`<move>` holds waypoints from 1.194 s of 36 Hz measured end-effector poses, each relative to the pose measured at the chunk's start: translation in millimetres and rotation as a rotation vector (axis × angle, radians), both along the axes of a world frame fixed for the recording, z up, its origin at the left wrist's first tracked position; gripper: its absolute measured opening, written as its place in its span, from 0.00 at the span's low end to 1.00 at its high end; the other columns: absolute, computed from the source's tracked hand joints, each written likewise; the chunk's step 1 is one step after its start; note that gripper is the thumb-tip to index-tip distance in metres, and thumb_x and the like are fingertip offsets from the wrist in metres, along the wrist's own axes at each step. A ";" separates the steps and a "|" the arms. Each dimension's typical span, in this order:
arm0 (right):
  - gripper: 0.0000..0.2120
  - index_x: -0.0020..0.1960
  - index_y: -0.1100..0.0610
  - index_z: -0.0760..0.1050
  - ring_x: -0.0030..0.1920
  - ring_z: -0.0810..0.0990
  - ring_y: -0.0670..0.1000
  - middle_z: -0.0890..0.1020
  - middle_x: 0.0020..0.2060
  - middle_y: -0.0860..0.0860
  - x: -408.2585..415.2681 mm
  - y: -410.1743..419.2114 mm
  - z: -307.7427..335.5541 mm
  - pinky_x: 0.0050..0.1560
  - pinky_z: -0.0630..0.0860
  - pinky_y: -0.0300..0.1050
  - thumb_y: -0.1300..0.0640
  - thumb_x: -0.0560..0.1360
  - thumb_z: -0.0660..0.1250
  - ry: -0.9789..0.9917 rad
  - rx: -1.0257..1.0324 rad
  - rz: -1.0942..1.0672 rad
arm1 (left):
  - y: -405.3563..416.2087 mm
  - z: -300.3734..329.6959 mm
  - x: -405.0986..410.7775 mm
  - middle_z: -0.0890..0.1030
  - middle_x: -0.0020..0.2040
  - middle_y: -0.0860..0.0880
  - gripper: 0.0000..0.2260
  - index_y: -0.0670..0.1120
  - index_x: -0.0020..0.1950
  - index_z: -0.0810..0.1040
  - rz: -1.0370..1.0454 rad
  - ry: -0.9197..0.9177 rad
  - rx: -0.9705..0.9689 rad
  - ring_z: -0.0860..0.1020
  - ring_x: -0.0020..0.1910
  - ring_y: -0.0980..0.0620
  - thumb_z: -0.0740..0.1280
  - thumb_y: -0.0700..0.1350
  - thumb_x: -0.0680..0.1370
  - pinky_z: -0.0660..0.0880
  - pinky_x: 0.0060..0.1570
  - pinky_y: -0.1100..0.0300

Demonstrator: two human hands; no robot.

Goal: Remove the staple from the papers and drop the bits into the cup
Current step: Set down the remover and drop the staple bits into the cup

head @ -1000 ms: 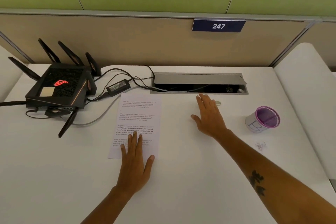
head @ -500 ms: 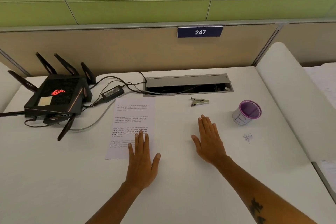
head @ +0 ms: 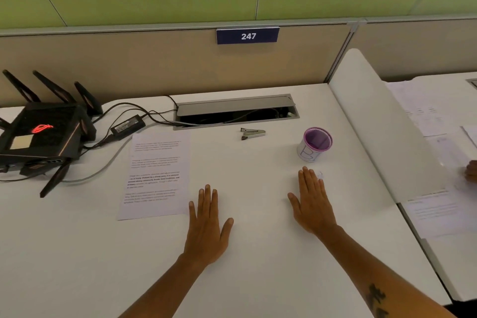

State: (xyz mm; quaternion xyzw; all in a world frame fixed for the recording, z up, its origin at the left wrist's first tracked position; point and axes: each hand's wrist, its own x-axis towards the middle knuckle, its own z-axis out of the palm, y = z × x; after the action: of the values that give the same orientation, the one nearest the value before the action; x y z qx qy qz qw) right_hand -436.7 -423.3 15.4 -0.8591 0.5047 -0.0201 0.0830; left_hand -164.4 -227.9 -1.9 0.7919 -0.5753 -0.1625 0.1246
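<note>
Both our hands lie flat with straight fingers on the desk (head: 245,279): left hand (head: 206,230) low centre beside the papers (head: 157,175), right hand (head: 313,204) below the purple-rimmed cup (head: 313,144).

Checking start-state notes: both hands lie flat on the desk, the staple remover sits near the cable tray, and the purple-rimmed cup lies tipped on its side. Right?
Not quite. In the head view the cup stands upright, mouth open upward. The rest holds: left hand and right hand flat, staple remover near the cable tray.
</note>
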 end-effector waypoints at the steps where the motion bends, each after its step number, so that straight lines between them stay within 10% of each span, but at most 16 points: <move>1: 0.37 0.85 0.61 0.48 0.85 0.46 0.55 0.50 0.85 0.56 -7.1 -1.6 -0.1 0.84 0.46 0.55 0.39 0.84 0.46 0.005 0.001 -0.012 | -1.4 -0.4 -5.9 0.34 0.87 0.47 0.38 0.44 0.87 0.40 -0.007 0.007 -0.005 0.35 0.87 0.47 0.47 0.64 0.85 0.40 0.85 0.40; 28: 0.42 0.85 0.42 0.44 0.84 0.49 0.64 0.48 0.85 0.53 -94.9 -103.8 -8.2 0.76 0.51 0.76 0.23 0.76 0.40 0.190 0.086 0.069 | -13.6 -15.3 -61.2 0.46 0.89 0.43 0.36 0.45 0.88 0.49 0.082 -0.141 0.002 0.44 0.88 0.44 0.50 0.64 0.85 0.47 0.84 0.34; 43: 0.42 0.85 0.47 0.46 0.84 0.49 0.59 0.50 0.85 0.51 -84.0 -98.3 -10.6 0.80 0.48 0.71 0.27 0.79 0.47 0.074 0.088 0.113 | -13.4 -13.9 -61.8 0.46 0.89 0.44 0.36 0.45 0.88 0.50 0.086 -0.151 -0.012 0.43 0.88 0.45 0.51 0.63 0.85 0.48 0.84 0.34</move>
State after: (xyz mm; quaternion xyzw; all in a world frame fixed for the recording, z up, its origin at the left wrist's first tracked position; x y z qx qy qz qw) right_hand -520.7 -521.5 4.8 -0.8819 0.4583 0.0385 0.1032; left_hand -226.2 -241.2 -15.8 0.8250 -0.5496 -0.0933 0.0926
